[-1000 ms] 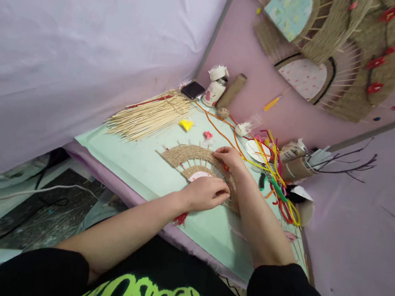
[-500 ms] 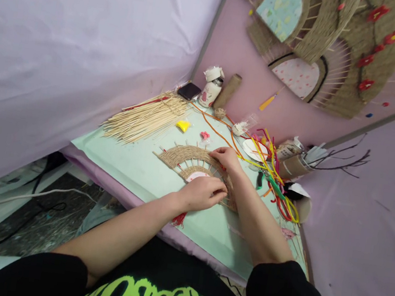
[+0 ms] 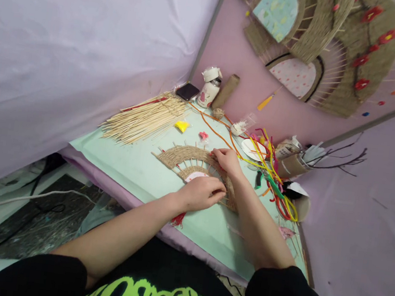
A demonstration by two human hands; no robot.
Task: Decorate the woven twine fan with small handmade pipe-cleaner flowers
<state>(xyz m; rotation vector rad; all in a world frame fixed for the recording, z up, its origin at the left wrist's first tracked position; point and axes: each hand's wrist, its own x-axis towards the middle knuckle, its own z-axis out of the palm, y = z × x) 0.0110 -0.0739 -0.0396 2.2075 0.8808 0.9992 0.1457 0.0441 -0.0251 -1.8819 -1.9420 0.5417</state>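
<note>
Two hands are busy at a woven fan (image 3: 184, 154) in the head view. The fan lies on the pale green table (image 3: 132, 171), right under both hands. The right hand (image 3: 225, 162) reaches to the far part, its fingertips close together at the woven band; a tiny red bit (image 3: 212, 153) shows there, too small to tell if it is held. The left hand (image 3: 203, 192) curls over the near part, thumb near finger; I cannot tell if it grips anything. To do this well, keep the fan still, press softly, and don't bend the thin sticks (image 3: 154, 154)
</note>
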